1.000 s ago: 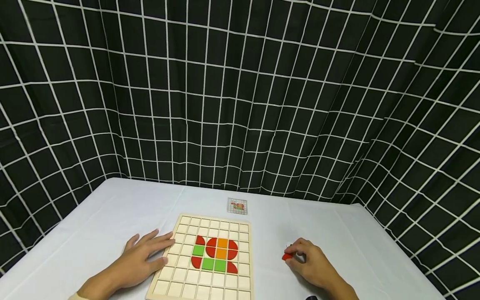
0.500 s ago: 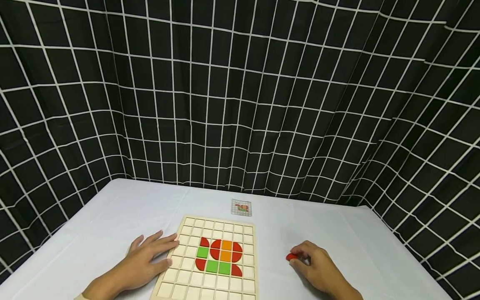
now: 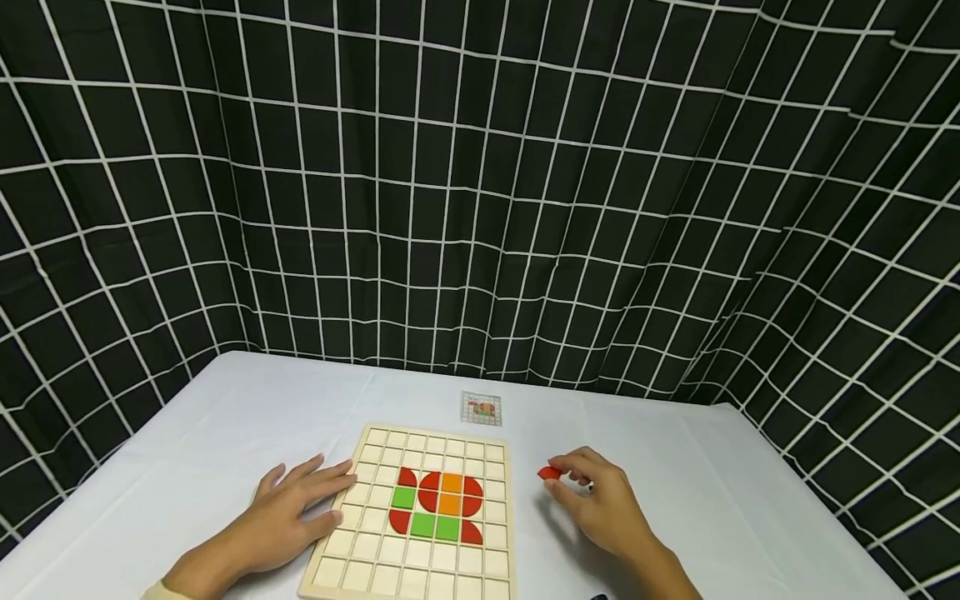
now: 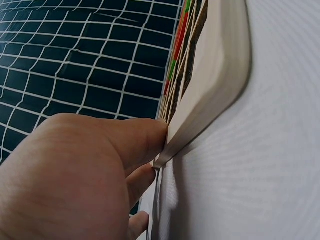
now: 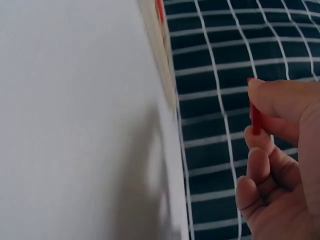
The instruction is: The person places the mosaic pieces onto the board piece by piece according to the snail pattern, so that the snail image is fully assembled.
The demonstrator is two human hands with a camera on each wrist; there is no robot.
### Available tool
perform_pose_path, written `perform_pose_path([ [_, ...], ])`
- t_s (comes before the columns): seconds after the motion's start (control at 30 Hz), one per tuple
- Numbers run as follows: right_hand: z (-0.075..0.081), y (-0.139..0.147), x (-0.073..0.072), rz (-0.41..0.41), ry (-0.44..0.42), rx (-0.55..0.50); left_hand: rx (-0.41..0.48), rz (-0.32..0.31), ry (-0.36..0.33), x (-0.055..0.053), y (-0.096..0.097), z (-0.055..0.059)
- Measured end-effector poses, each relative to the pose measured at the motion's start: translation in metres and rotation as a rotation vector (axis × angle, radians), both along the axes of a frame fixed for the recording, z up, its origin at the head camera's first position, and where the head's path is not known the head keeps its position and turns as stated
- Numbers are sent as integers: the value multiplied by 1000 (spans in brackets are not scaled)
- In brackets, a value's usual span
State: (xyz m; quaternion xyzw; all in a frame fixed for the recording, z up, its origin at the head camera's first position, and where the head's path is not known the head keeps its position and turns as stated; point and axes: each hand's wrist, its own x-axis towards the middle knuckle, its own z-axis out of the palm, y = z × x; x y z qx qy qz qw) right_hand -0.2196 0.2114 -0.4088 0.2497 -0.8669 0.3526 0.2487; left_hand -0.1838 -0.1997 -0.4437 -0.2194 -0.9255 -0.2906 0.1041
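Observation:
A wooden grid board [image 3: 366, 546] lies on the table, with red rounded pieces [image 3: 472, 505], green squares [image 3: 422, 525] and orange squares [image 3: 451, 504] set in its cells. Against its left edge rests my left hand [image 3: 281, 517], fingers extended and touching the frame; the left wrist view shows the thumb against the board's side. My right hand [image 3: 603, 500] is raised over the cloth right of the board. Between thumb and fingertips it pinches a flat red piece [image 3: 550, 472], seen edge-on as a thin red piece [image 5: 256, 120] in the right wrist view.
A small picture card [image 3: 482, 409] with a gridded coloured pattern lies behind the board. White cloth [image 3: 675, 467] covers the table. Black curtains [image 3: 420, 208] with white grid lines stand behind and at both sides. A dark object [image 3: 598, 597] shows at the bottom edge.
My right hand has lifted and moved left and away from me, bringing the red piece closer to the board. The left hand stays at the board's edge.

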Motion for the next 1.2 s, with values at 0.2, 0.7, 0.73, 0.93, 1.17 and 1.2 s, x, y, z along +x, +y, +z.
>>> perform_pose_path([
  [0.2,11,-43,-3,35,-66,-63,5,-3,-17,-1,-1,1],
  [0.7,18,-119,-10,170,-119,-40,4,10,-62,-2,-2,5],
  [0.73,18,-124,-10,178,-128,-37,4,13,-62,-2,-3,5],
  [0.93,17,-151,-11,189,-202,-17,20,7,-58,-3,-5,3],
  [1.17,15,-173,-12,176,-232,25,5,4,-76,-5,-3,2],
  [1.2,15,-176,-13,174,-238,30,3,4,-74,-5,-3,2],
])
